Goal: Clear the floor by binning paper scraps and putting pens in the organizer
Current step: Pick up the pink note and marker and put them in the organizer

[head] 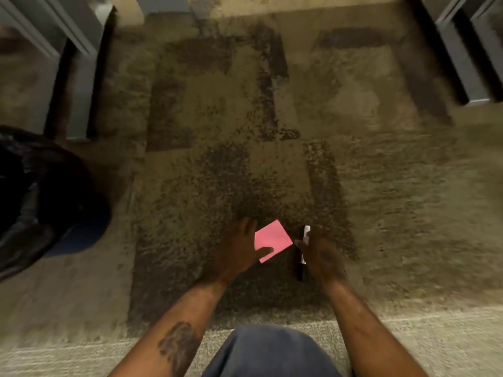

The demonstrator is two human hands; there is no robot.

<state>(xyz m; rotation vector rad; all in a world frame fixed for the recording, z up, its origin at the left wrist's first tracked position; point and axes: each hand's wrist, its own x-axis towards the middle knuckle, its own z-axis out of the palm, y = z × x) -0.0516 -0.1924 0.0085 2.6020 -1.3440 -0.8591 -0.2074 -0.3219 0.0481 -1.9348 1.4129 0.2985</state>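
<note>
Left hand (236,247) low at six o'clock over patterned carpet (206,164), thumb pinching a pink paper square (272,240) against the fingers, closed on it. Right hand (321,254) just to the three o'clock side, curled around a black marker (302,257) with a white label, upright in the grasp. Black-lined bin (40,197) at nine o'clock, well apart. Denim-clad knee (272,352) at six o'clock edge.

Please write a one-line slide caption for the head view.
Left hand holds a pink square paper note; right hand holds a black marker pen above carpet.
</note>
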